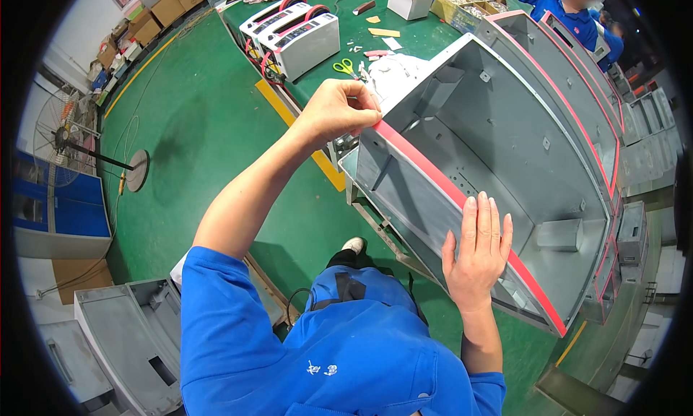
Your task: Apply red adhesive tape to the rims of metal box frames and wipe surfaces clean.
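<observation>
A strip of red tape (pixel 426 167) runs along the near top edge of a large grey metal housing (pixel 498 163). At the strip's far-left end, my left hand (pixel 339 113) pinches it between thumb and fingers, by the housing's corner. My right hand (pixel 476 253) lies across the strip further along, its fingers stretched out and held side by side. The tape continues past it to the near-right corner. Inside, the housing is hollow, with brackets and small holes in its walls.
Green-handled scissors (pixel 343 67), a white cloth (pixel 393 76) and two white tape dispensers (pixel 299 44) sit on the green bench beyond. More red-edged housings (pixel 570 76) stand to the right. Another person in blue (pixel 567 15) is at the far right. A floor fan (pixel 65 138) stands left.
</observation>
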Action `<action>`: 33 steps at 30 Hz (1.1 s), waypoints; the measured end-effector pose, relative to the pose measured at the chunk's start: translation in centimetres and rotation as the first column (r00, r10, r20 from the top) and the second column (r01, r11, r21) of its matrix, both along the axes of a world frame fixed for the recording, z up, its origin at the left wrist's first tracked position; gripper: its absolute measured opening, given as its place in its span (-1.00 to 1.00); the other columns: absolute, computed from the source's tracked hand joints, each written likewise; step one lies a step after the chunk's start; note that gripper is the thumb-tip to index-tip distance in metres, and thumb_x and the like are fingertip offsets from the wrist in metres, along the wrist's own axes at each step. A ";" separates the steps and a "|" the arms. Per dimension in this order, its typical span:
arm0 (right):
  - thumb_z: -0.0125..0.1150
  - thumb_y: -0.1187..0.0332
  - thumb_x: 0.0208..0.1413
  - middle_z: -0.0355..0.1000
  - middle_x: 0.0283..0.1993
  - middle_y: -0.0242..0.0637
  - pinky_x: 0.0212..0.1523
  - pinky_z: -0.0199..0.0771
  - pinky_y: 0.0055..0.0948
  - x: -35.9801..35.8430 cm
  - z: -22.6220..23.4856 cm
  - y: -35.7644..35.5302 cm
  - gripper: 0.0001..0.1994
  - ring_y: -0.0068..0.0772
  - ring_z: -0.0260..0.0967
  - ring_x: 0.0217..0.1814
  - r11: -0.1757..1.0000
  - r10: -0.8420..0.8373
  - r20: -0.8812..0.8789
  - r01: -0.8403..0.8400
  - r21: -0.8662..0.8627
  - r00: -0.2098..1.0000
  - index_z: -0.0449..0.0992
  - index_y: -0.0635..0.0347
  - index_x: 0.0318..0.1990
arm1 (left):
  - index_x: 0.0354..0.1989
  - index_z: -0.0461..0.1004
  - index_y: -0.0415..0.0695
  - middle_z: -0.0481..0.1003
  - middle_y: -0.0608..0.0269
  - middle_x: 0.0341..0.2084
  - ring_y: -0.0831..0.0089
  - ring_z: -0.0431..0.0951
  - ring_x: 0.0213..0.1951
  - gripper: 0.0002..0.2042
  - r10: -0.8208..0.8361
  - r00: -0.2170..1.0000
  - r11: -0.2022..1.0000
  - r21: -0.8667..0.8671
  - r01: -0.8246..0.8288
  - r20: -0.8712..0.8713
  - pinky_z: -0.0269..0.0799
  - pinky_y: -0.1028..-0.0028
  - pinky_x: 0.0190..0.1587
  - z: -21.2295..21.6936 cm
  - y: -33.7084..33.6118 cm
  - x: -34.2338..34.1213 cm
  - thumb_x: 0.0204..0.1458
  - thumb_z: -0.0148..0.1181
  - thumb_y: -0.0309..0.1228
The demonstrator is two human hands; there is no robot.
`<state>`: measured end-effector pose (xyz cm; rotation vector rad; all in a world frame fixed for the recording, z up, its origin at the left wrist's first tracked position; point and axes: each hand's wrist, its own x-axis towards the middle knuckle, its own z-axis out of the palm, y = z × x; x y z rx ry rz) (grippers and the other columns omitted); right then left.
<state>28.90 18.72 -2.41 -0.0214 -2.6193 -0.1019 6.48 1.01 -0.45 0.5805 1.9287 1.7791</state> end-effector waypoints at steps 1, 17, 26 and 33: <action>0.04 0.38 -0.10 0.21 0.09 -0.07 0.12 0.05 -0.06 0.0 0.0 0.0 -0.53 -0.16 0.17 0.13 1.000 -0.001 0.000 0.001 0.000 1.000 0.26 0.23 0.06 | -0.64 0.39 -0.25 0.42 0.23 -0.52 0.66 0.34 -0.67 -0.90 -0.001 1.000 1.000 0.001 0.001 -0.005 0.18 0.69 -0.68 0.0 0.0 0.1 -0.29 0.22 -0.57; 0.05 0.41 -0.09 0.30 0.02 -0.09 0.14 0.02 -0.09 -1.2 -0.3 -1.0 -0.63 -0.17 0.25 0.06 0.996 -0.081 -0.017 0.081 0.023 0.997 0.36 0.23 -0.05 | -0.11 0.32 -0.25 0.37 0.30 -0.48 0.72 0.23 -0.66 -0.67 0.192 0.981 0.981 0.014 -0.192 0.018 0.14 0.69 -0.69 -7.0 -3.2 -2.1 -0.10 0.10 -0.46; 0.08 0.37 -0.08 0.36 -0.04 -0.17 0.12 0.09 -0.22 -10.7 -1.3 -9.2 -0.68 -0.23 0.28 0.05 0.979 -0.202 -0.043 0.200 -0.036 0.979 0.41 0.24 -0.12 | -0.25 0.43 -0.24 0.37 0.45 -0.63 0.76 0.24 -0.67 -0.83 -0.065 0.994 0.998 -0.017 0.067 0.087 0.10 0.72 -0.66 -14.6 -2.5 -7.2 -0.01 0.06 -0.47; 0.11 0.28 -0.10 0.36 -0.05 -0.14 0.14 0.09 -0.27 -15.3 -1.3 -13.5 -0.66 -0.22 0.26 0.07 0.972 -0.232 -0.071 0.228 -0.062 0.970 0.44 0.24 -0.14 | -0.25 0.42 -0.26 0.40 0.27 -0.44 0.66 0.37 -0.43 -0.83 -0.326 0.943 0.935 0.121 0.333 -0.069 0.27 0.71 -0.41 -10.3 -1.6 -8.4 -0.04 0.03 -0.63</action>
